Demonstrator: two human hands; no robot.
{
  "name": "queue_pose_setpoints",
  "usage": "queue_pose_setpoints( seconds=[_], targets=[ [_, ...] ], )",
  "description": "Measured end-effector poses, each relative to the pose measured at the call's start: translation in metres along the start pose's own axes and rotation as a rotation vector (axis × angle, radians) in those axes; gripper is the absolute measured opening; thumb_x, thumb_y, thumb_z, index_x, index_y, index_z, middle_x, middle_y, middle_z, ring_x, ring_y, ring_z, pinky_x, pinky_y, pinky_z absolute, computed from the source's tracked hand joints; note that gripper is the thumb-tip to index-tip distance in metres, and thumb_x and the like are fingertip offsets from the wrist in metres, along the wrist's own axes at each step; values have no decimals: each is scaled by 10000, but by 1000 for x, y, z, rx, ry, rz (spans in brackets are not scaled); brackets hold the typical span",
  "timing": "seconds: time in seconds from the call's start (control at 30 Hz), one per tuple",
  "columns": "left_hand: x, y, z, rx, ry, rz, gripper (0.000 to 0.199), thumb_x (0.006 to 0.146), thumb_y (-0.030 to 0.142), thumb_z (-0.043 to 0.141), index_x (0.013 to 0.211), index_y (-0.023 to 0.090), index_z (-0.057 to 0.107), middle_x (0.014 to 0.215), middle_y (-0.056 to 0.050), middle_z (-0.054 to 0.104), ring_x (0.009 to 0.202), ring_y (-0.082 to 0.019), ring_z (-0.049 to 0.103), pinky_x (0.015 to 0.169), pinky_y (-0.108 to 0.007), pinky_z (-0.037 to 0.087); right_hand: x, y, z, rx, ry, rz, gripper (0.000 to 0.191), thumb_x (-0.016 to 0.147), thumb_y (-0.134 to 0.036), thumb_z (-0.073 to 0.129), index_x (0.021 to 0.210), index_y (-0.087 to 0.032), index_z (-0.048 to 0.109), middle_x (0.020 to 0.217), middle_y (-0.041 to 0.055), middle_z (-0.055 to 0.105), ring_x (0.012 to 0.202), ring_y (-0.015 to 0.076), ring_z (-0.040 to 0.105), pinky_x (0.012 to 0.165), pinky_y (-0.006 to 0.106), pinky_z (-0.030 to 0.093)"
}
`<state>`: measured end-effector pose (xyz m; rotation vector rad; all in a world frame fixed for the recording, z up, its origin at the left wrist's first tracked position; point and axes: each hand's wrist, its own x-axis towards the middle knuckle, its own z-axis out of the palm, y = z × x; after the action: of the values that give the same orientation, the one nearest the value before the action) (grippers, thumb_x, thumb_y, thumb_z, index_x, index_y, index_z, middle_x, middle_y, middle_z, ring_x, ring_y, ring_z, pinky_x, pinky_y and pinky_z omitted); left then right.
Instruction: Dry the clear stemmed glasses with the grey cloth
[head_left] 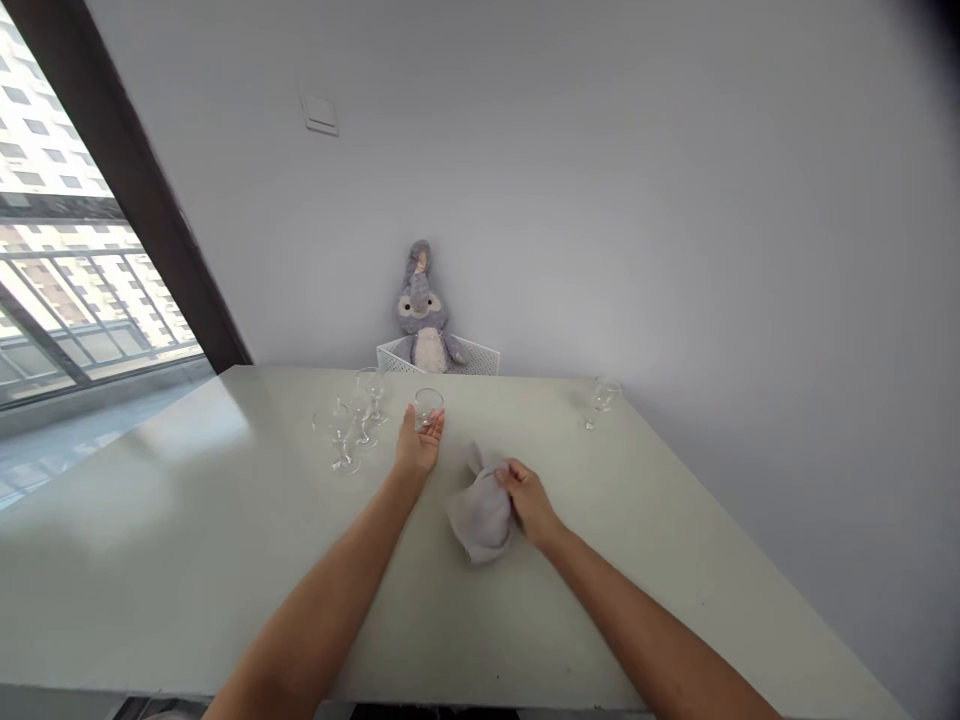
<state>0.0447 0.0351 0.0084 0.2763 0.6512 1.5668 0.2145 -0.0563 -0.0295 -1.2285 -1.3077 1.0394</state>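
Near the table's far side, my left hand (420, 440) has its thumb and fingers around the lower part of a clear stemmed glass (429, 400); the stem is mostly hidden by the hand. My right hand (527, 497) pinches the upper edge of a crumpled grey cloth (482, 515), which hangs to the left of the fingers over the tabletop. To the left of the held glass, more clear stemmed glasses (342, 440) stand in a row. Another stemmed glass (602, 397) is apart from them, at the far right.
The pale table (225, 580) reaches back to a plain wall. Behind its far edge, a grey plush toy (424, 310) sits in a white perforated basket (480, 358). A window (82, 240) with a dark frame is on the left, and a light switch (321, 115) is on the wall.
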Motion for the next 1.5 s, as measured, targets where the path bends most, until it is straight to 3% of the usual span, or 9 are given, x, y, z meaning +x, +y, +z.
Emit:
queue_pose_setpoints(
  seconds=[0.1,0.2,0.43,0.63,0.77,0.87,1.13,1.33,1.5],
  targets=[
    [-20,-15,-2,110,-196,29,280,736,314,599,929,209,425,863,-35,586,846,-155,618,773,-310,492,14,-3,-22,530,152,116,163,696,-340,565,787,-210,527,733,-11,607,677,149,562,633,270,448],
    [-36,-26,-4,238,-321,111,373,724,322,610,1033,248,416,956,-24,571,887,-155,607,828,-341,459,20,-13,-42,687,182,71,140,675,-290,564,794,-222,537,811,-5,623,743,164,575,673,286,454],
    [-55,-32,-5,466,-353,278,461,680,300,644,1078,245,419,1136,-77,492,1042,-207,532,863,-357,431,13,-27,-37,578,281,-84,259,763,-369,446,969,-231,520,964,45,597,861,210,558,708,342,450],
    [-69,-39,-4,493,-457,281,466,663,270,655,1066,262,423,1167,-62,465,1088,-220,498,863,-340,435,-13,-32,2,359,-80,-108,400,774,-405,495,1134,-230,487,1026,40,584,884,175,540,747,288,428],
    [-75,-47,-7,561,-483,234,495,646,265,666,1079,250,426,1051,-49,547,921,-183,579,750,-289,478,-16,-25,6,174,-201,-182,478,718,-378,583,1163,-233,490,1042,25,583,919,177,524,777,293,416],
    [-75,-50,-9,668,-532,129,524,643,289,667,1111,226,442,924,-35,597,789,-156,597,693,-267,479,-11,-17,-1,124,-205,-143,346,721,-372,579,1025,-208,591,899,13,621,863,174,543,765,296,412],
    [-67,-26,-4,755,-753,73,493,668,329,651,1134,220,531,1010,-66,593,889,-177,552,768,-278,457,-7,-24,-16,372,-287,90,304,715,-377,575,927,-160,601,701,27,631,575,147,562,584,286,440],
    [-53,-27,-12,993,-637,-10,462,776,517,426,983,154,621,662,-28,594,592,-138,545,567,-280,480,-11,-24,-11,-229,-252,-225,333,727,-369,555,1043,-269,594,1062,18,609,1029,220,516,898,379,363],
    [-58,-16,-6,885,-822,-38,457,777,409,509,1196,228,485,1046,-68,597,950,-185,540,826,-322,440,-7,-17,-13,228,-208,12,388,743,-467,513,1010,-201,606,916,63,652,794,211,601,715,351,460]
  ],
)
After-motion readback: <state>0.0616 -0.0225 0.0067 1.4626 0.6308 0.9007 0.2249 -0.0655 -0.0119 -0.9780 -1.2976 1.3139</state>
